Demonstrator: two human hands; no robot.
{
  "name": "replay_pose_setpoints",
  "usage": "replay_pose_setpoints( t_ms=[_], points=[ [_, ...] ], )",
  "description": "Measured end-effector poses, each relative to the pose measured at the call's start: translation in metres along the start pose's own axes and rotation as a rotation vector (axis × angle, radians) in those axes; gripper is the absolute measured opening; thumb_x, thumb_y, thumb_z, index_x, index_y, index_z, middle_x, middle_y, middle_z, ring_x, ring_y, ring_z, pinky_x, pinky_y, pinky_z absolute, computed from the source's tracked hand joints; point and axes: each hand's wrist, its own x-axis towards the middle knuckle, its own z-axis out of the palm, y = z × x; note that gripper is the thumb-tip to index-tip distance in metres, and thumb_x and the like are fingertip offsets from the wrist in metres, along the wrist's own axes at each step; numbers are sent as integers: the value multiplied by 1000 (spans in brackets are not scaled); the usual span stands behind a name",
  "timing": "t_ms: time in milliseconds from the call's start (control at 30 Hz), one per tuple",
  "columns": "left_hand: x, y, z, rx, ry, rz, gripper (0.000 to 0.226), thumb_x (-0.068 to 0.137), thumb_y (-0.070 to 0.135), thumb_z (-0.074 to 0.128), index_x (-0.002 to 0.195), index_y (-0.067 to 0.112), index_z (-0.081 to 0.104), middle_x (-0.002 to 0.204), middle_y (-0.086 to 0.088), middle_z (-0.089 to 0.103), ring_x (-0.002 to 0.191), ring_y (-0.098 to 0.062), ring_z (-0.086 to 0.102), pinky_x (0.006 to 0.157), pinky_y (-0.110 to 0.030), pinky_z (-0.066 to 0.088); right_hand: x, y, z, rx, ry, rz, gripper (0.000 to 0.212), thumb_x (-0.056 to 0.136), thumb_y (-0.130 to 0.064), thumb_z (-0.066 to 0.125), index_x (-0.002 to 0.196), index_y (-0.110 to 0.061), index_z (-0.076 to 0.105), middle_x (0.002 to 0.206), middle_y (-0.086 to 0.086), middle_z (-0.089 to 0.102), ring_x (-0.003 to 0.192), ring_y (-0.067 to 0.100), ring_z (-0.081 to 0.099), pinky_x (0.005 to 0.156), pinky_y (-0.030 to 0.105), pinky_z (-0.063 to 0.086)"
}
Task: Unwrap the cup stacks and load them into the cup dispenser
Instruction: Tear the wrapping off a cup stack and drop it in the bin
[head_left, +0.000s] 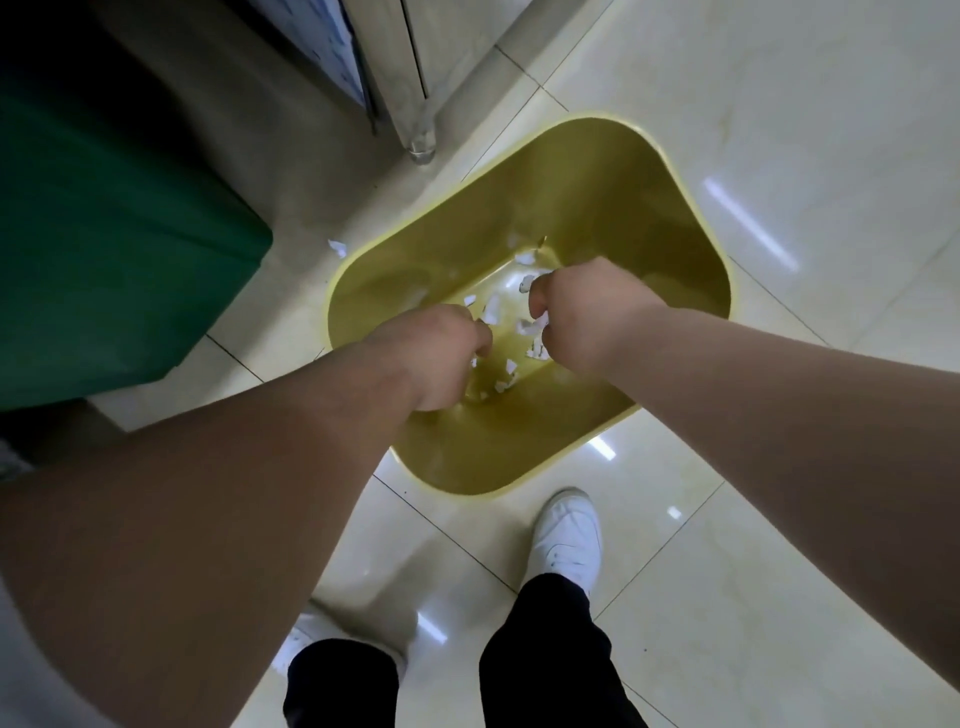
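1. Both my hands hang over the yellow bin (675, 218) on the floor
2. Left hand (441, 353) and right hand (582, 317): fingers curled; I cannot tell what they hold
3. White scraps (524, 283) lie inside; cups out of view

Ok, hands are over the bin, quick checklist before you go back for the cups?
1. Both hands over the yellow bin: ok.
2. Left hand free of wrapper: cannot tell, fingers curled and hidden.
3. Right hand free of wrapper: cannot tell, fingers curl down out of sight.
4. White scraps inside the bin: ok.
5. Floor free of litter: not ok, one stray scrap lies beside the bin.
6. Cup stacks and dispenser in sight: not ok, neither shows.
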Motion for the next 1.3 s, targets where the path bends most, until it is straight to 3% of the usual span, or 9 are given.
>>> replay_pose_setpoints(
  t_ms=[100,333,633,733,833,900,1033,1133,1300],
  points=[
    [2,-2,1,-3,-2,-27,45,94,21,50,137,30,47,134,0,46,118,-25,52,84,-32,46,7,1,8,-1,28,20,39,89,-8,48,122,-25,57,106,4,53,84,25,51,70,31,47],
    [0,0,-1,29,-15,-33,39,96,31,48,134,27,51,133,-2,48,118,-26,51,89,-35,47,17,2,17,-95,16,31,35,88,-19,54,123,-24,56,114,3,58,94,27,60,66,30,45],
    [-45,8,-34,72,-93,-21,40,97,33,46,136,25,50,134,-4,43,116,-27,52,84,-33,46,-22,-11,-2,-253,-39,-19,19,91,-21,47,105,-18,59,78,-1,48,73,21,52,49,24,32],
    [-74,12,-60,90,-96,-30,40,97,31,45,136,25,49,134,-4,43,115,-28,53,79,-33,44,-50,-20,-24,-287,-90,-52,27,92,-24,45,116,-19,58,87,0,51,81,23,54,51,26,35],
    [-113,20,-91,84,-98,-26,37,96,32,45,132,26,52,131,-3,47,115,-28,54,84,-33,47,-91,-36,-53,-303,-126,-79,32,92,-24,44,122,-19,55,93,1,53,87,23,54,54,26,37],
    [-142,27,-109,70,-109,-15,36,95,32,45,130,26,53,129,-2,52,115,-27,54,91,-38,49,-121,-51,-71,-316,-124,-117,37,93,-24,44,128,-21,53,107,1,57,93,22,55,58,26,40],
    [-209,41,-157,65,-88,7,38,94,33,45,131,26,53,126,-1,58,116,-26,54,95,-37,48,-186,-83,-115,-392,-65,-200,32,93,-27,44,123,-21,56,111,1,59,103,25,59,69,30,44],
    [-266,49,-197,133,-67,12,39,96,34,44,132,21,54,126,-4,60,117,-28,54,94,-35,47,-238,-104,-151,-422,-28,-207,29,93,-26,45,119,-20,55,105,0,56,102,25,59,68,31,42],
    [-358,57,-241,188,-15,-7,36,96,33,44,125,17,59,121,-5,64,111,-28,58,94,-38,49,-324,-131,-192,-537,19,-218,31,94,-29,44,120,-19,57,117,2,58,104,25,58,68,31,41]
  ],
)
